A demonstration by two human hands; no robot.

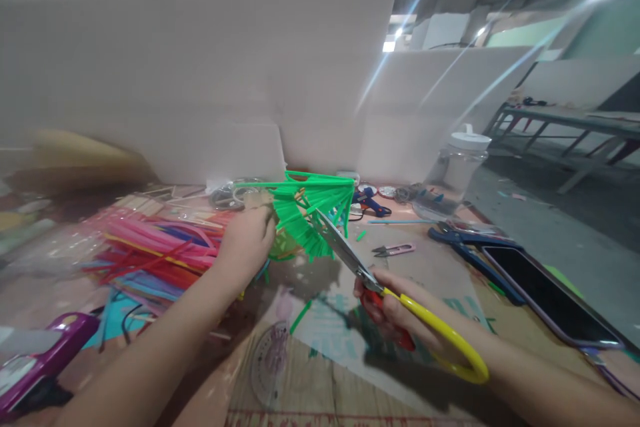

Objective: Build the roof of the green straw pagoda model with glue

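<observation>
A green fan-shaped piece made of pipe-cleaner-like strips (320, 203) is held up over the middle of the table. My left hand (250, 230) is closed on its left side, with the fingertips partly hidden behind it. Scissors with one yellow and one red handle (435, 327) are in my right hand (393, 307), fingers wrapped round the handles. Their blades point up and left, and the tips touch or overlap the green piece. Beneath lie a small green offcut (301, 317) and a clear protractor (267, 363).
Colourful strips (165, 247) are heaped at left, near a purple tool (50, 360). At right lie pink-handled snips (395, 249), blue pliers (470, 247) and a phone (550, 293). A clear bottle (457, 170) stands behind, before a white partition (200, 73).
</observation>
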